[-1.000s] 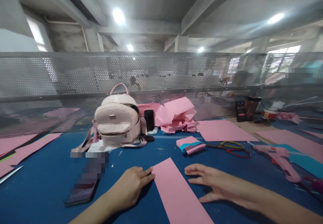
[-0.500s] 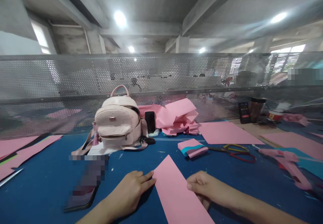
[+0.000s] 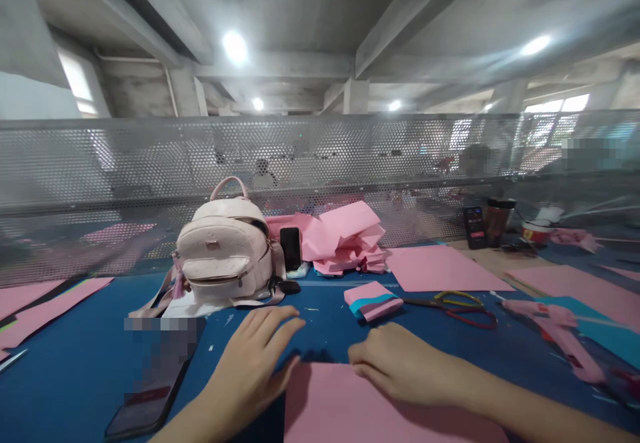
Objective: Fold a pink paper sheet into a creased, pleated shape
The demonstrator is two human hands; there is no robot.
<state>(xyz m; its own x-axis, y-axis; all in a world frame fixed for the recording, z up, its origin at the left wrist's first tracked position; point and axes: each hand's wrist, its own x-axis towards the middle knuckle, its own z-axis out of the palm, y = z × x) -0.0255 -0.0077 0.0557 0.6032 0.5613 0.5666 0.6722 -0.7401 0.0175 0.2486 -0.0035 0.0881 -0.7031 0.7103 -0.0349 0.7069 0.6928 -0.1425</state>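
Note:
A pink paper strip [image 3: 345,406] lies crosswise on the blue table [image 3: 80,363], close to me. My left hand [image 3: 253,366] rests at the strip's left end with its fingers stretched out and apart, fingertips lifted over the table. My right hand [image 3: 400,363] lies on the strip's upper edge, knuckles up and fingers curled down onto the paper. Just beyond the hands sits a small folded pink and teal paper piece [image 3: 373,298].
A pink backpack [image 3: 225,256] stands at the back left, a phone [image 3: 290,248] leaning beside it. A heap of pink paper [image 3: 345,236] lies by the mesh fence. Another phone [image 3: 145,403] lies left. Scissors [image 3: 463,304], a pink glue gun [image 3: 560,326] and pink sheets [image 3: 440,268] are right.
The pink strip has turned from lying lengthwise away from me to lying crosswise. My left hand moved up and spread its fingers; my right hand shifted left onto the strip's edge.

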